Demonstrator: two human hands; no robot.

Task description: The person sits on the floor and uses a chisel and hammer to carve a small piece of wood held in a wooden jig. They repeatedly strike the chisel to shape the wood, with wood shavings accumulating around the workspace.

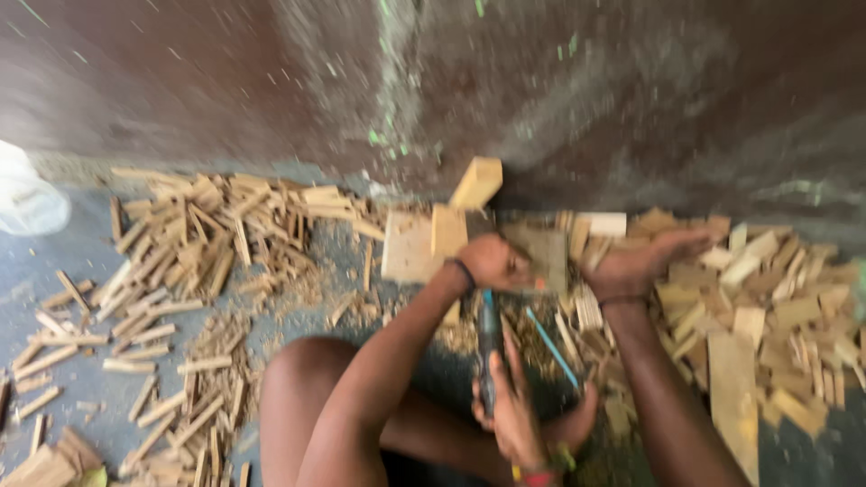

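Mid-split: left hand [492, 261] grips a wood block [541, 257], right hand [645, 261] lies wide on the pile [767, 316]; next needs steady blade [490, 338] alignment.

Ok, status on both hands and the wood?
Left hand gripping flat wood piece. Right hand open on block pile. Blade between the feet blurred; split sticks lie left.

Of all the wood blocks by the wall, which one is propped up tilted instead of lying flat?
The pale block at the top centre, against the dark wall. It leans above the flat board, just beyond the left hand; the others lie in heaps.
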